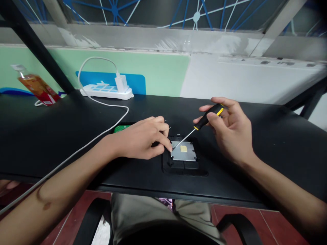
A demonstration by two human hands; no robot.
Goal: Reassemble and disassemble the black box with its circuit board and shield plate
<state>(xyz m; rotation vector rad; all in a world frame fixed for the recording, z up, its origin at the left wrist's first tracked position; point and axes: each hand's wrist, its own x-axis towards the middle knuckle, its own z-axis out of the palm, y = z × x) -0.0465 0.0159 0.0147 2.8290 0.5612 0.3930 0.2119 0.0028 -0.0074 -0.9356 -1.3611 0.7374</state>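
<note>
My right hand [233,131] is closed around the handle of a black-and-yellow screwdriver [208,117], with its shaft slanting down to the left. The screwdriver's tip meets the left edge of a silver metal plate [182,155] that bears a small cream-coloured pad [183,148]. The plate lies in a black plastic housing [184,165] on the table. My left hand [149,137] rests left of it, fingers bent and apart, the index fingertip touching the plate's left edge beside the tip. No held object shows in my left hand. Whether a screw sits under the tip is too small to tell.
A green circuit board [121,128] lies partly behind my left hand. A white cable [102,132] crosses the black table [276,149] from a charger [121,83] on a power strip [107,91]. A drink bottle [38,85] stands back left. Another person's hand [7,185] shows at the left edge.
</note>
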